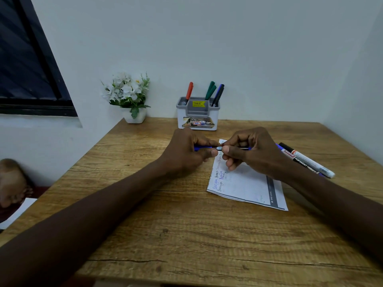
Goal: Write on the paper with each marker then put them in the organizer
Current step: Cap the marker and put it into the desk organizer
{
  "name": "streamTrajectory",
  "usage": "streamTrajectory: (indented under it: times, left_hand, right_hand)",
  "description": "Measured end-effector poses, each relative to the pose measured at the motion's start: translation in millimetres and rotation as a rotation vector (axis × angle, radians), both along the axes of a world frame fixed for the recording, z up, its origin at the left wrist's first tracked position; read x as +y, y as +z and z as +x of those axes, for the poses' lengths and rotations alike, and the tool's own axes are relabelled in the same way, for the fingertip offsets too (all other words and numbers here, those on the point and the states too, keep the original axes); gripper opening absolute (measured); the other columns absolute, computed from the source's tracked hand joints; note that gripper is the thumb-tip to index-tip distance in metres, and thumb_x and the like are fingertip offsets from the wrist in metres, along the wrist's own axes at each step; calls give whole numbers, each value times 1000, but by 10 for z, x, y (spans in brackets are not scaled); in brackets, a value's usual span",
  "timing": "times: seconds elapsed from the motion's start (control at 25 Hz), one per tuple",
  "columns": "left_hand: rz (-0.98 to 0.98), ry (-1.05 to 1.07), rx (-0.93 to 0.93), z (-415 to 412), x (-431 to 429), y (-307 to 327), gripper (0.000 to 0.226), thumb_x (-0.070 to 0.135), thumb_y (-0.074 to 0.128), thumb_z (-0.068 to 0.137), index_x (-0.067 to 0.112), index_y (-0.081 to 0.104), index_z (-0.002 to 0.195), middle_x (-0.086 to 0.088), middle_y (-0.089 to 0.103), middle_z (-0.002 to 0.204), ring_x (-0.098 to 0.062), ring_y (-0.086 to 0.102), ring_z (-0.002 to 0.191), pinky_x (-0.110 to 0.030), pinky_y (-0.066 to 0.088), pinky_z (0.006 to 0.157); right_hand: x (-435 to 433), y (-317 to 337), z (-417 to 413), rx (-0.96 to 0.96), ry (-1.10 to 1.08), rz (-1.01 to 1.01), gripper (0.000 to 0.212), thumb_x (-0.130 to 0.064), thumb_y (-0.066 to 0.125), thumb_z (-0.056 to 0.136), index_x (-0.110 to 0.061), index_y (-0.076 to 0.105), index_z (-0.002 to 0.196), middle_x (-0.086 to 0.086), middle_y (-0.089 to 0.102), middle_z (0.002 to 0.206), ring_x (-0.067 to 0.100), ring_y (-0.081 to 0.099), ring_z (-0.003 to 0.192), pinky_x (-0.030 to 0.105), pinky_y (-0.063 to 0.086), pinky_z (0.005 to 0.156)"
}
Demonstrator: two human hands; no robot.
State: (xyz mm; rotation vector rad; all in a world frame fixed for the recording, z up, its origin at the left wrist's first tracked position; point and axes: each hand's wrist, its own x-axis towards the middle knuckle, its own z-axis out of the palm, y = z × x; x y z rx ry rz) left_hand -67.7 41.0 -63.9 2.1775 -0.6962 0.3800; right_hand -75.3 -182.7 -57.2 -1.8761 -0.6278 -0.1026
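Blue marker (219, 148): held level over the paper's (248, 186) far-left corner, left hand (187, 151) and right hand (251, 152) each closed around one end. Organizer (198, 113): far centre, against the wall, holding red, green and blue markers. Two further markers (306, 160): lying right of the paper on the wooden table (186, 235).

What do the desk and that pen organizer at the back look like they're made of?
The desk looks like wood or wood-look laminate: brown grain lines, knots and a matte finish; which of the two I can't tell. The organizer looks like molded plastic, a white body with a grey insert, smooth and slightly glossy, with printed stickers on it.
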Motion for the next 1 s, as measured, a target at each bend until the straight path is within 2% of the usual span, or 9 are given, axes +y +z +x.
streamTrajectory:
  times: [0.16,0.24,0.36,0.48,0.6,0.72,0.8,0.88,1.0]
  left_hand:
    - [60,-43,-105,16,7,59,29,21,82,84,15,78,112,0,80,85,0,71,66,-23,60,68]
    - [72,-22,-179,52,29,64,34,28,84,82,17,78,113,1,80,87,-3,71,69,-28,60,69]
    - [76,38,-212,94,70,38,49,36,88,75,21,74,120,5,79,87,5,68,72,-12,54,70]
    - [-15,159,-128,128,113,44,61,35,89,74,22,68,129,19,69,76,8,66,70,-1,46,67]
    - [-51,223,-78,124,113,49,53,35,86,78,20,70,126,16,72,80,1,70,72,-7,54,73]
    - [73,111,-13,83,55,36,42,36,80,85,20,71,123,8,76,103,2,68,87,-19,59,81]
    - [255,-8,49,70,18,10,46,44,73,89,27,67,131,8,72,124,2,62,101,-16,52,85]
    - [388,-64,80,85,14,-25,49,51,68,91,32,63,136,9,65,137,-4,59,118,-21,44,96]
    - [408,-99,113,109,48,-46,45,52,65,93,33,65,134,12,62,140,-6,54,131,-36,37,115]
  right_hand:
    - [-31,37,44,-176,-50,-224,10,-16,76,91,-9,81,96,-2,78,78,12,72,66,23,57,59]
    - [-11,39,71,-324,-78,-369,12,-26,74,94,-22,82,102,-9,80,86,9,71,73,25,52,65]
    - [-4,-27,124,-521,-144,-612,26,-30,65,100,-30,74,124,-8,78,98,13,63,82,28,43,67]
    - [-81,-37,194,-520,-199,-703,25,-35,56,101,-32,62,126,-5,74,102,17,61,91,37,50,76]
    - [-143,57,273,-451,-220,-568,17,-25,57,102,-23,52,119,2,77,105,27,68,87,40,54,72]
    - [-112,224,362,-405,-314,-360,35,-8,62,98,-17,46,128,1,78,109,27,75,78,36,58,71]
    - [-61,363,475,-406,-364,-223,60,-1,66,93,-19,37,142,3,76,114,20,77,76,30,63,75]
    - [18,487,637,-413,-406,-88,78,1,71,90,-21,28,150,7,75,113,18,77,73,30,64,78]
    - [160,642,897,-429,-511,54,78,-5,75,89,-19,29,150,11,74,107,17,77,67,35,66,75]
